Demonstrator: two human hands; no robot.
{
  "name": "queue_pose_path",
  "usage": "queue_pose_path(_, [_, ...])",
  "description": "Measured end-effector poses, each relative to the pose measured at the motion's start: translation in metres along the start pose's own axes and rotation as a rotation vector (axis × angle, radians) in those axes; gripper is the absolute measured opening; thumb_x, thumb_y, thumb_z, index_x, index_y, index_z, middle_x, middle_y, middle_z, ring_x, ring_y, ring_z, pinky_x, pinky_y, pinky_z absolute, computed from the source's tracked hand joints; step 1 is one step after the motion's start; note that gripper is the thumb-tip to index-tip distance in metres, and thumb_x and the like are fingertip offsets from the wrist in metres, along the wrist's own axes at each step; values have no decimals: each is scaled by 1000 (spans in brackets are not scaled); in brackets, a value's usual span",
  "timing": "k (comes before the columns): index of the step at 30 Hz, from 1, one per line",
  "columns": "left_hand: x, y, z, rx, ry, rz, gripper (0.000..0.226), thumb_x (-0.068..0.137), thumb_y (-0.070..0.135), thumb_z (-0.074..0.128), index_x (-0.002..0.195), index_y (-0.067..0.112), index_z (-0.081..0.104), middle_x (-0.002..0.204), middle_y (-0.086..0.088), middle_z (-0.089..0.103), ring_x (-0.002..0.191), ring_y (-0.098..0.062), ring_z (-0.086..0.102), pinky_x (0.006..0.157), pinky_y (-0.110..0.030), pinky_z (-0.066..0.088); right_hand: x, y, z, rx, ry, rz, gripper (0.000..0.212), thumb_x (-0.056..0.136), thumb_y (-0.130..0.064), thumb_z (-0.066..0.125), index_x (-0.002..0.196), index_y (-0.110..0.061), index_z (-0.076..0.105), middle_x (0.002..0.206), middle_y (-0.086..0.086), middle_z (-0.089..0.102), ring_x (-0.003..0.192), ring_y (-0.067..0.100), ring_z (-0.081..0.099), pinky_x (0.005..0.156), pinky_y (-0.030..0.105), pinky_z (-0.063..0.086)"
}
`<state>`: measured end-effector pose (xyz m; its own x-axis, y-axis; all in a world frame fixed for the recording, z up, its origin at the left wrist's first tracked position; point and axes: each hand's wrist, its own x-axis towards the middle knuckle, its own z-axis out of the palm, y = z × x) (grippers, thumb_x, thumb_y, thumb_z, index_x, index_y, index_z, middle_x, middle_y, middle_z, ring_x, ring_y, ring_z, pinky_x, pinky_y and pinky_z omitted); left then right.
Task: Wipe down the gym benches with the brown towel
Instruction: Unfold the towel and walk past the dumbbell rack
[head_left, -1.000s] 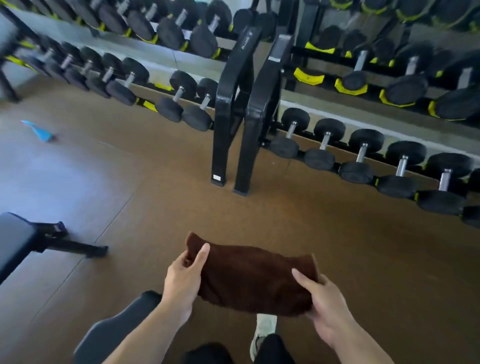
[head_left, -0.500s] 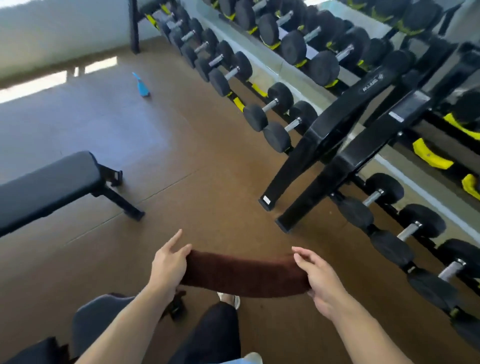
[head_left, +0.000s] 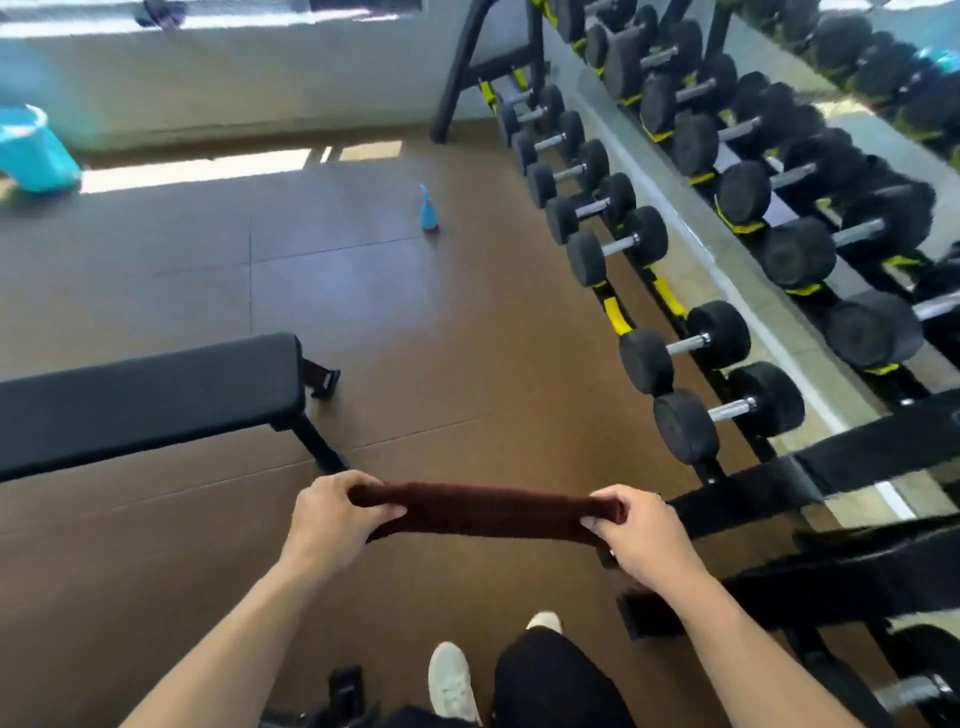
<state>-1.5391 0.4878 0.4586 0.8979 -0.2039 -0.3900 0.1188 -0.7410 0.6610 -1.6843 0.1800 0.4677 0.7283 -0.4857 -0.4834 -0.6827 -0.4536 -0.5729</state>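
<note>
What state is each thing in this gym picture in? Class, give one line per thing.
Towel: folded into a narrow band, held off the floor.
Left hand: grips one towel end.
Right hand: grips the other end.
Bench: flat, nothing on its pad, untouched.
Spray bottle: upright on the floor.
Dumbbells: racked.

A gym: tiered racks of black dumbbells (head_left: 680, 364) fill the right of the frame, and a padded flat bench (head_left: 145, 400) stands at left on brown rubber flooring (head_left: 467, 364).
</note>
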Motion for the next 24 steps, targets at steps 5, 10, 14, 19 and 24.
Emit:
queue_pose_path(5, [89, 28, -20, -171, -107, -76, 33, 77, 46, 84, 86, 16, 73, 105, 21, 63, 90, -2, 64, 66, -16, 46, 108, -47, -28, 382, -65, 53, 14, 97, -33, 74, 106, -23, 73, 106, -3, 76, 98, 13, 68, 76, 26, 49])
queue_pose_path(10, [192, 85, -18, -507, -53, -198, 44, 82, 59, 74, 101, 19, 73, 94, -1, 78, 92, -22, 74, 84, -36, 57, 233, -93, -54, 648, -159, 122, 27, 92, -28, 78, 112, -10, 75, 104, 6, 81, 104, 26, 76, 90, 48, 62])
queue_pose_path(14, [273, 138, -23, -525, 135, -255, 26, 91, 46, 70, 100, 21, 72, 92, -1, 76, 91, -20, 72, 82, -42, 61, 327, -138, -82, 567, -259, 115, 23, 89, -15, 81, 111, -10, 75, 105, 9, 81, 97, 22, 76, 78, 37, 63])
queue_pose_path(19, [359, 178, -51, -681, 227, -275, 18, 96, 39, 66, 100, 23, 72, 93, -3, 76, 94, -25, 72, 88, -50, 60, 434, -210, -110, 608, -345, 128, 19, 104, -21, 63, 120, -15, 71, 114, 9, 77, 110, 27, 71, 92, 43, 60])
queue_pose_path(24, [458, 191, -79, -746, 177, -304, 13, 96, 23, 69, 109, 20, 71, 101, -6, 77, 99, -28, 73, 95, -51, 58, 532, -304, -105, 591, -282, 107, 11, 104, -21, 63, 98, -30, 64, 108, 1, 71, 100, 21, 66, 89, 39, 57])
